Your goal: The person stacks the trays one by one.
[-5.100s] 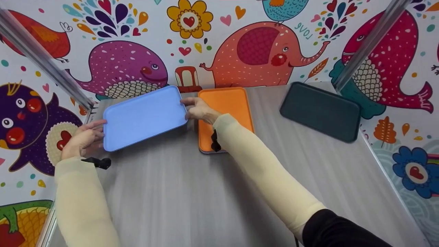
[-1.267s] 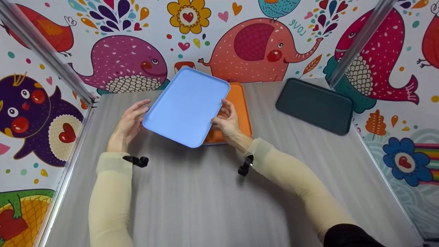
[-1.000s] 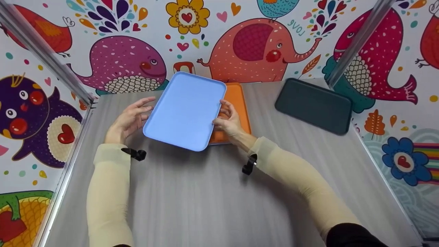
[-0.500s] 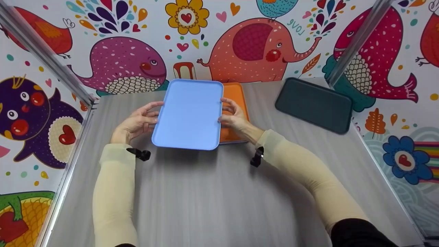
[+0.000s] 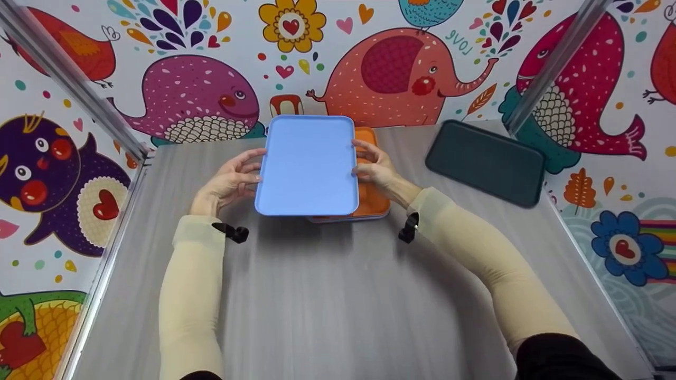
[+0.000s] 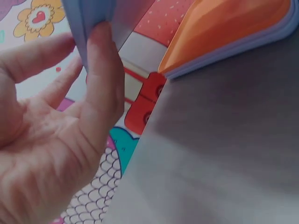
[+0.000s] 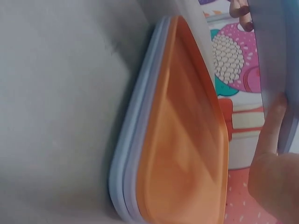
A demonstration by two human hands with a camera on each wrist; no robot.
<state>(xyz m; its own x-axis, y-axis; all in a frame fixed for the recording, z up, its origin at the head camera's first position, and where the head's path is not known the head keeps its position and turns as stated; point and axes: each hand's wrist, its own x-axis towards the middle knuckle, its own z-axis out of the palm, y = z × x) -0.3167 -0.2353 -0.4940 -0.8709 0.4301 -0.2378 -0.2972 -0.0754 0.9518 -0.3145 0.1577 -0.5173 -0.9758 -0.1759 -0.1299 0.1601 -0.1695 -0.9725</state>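
Note:
A light blue rectangular tray [image 5: 309, 166] is held up above the table, its shadow falling below it. My left hand [image 5: 229, 182] pinches its left edge; in the left wrist view the thumb and fingers [image 6: 101, 79] lie on opposite faces of the rim. On the other long side, my right hand [image 5: 377, 171] grips the right edge between thumb and fingers. The raised tray partly covers an orange tray [image 5: 376, 200] in the head view. The right wrist view shows that orange tray [image 7: 187, 154] topping a stack, with a lavender tray [image 7: 148, 102] and a pale blue one [image 7: 128, 123] beneath.
A dark green tray [image 5: 486, 163] lies at an angle at the back right of the grey wood-grain table [image 5: 338, 295]. Patterned walls and metal posts [image 5: 549, 66] bound the table at the back and sides.
The blue tray has come from the left toward the orange stack and turned from lying wide to standing lengthwise. My left hand came off its edge, then took hold again.

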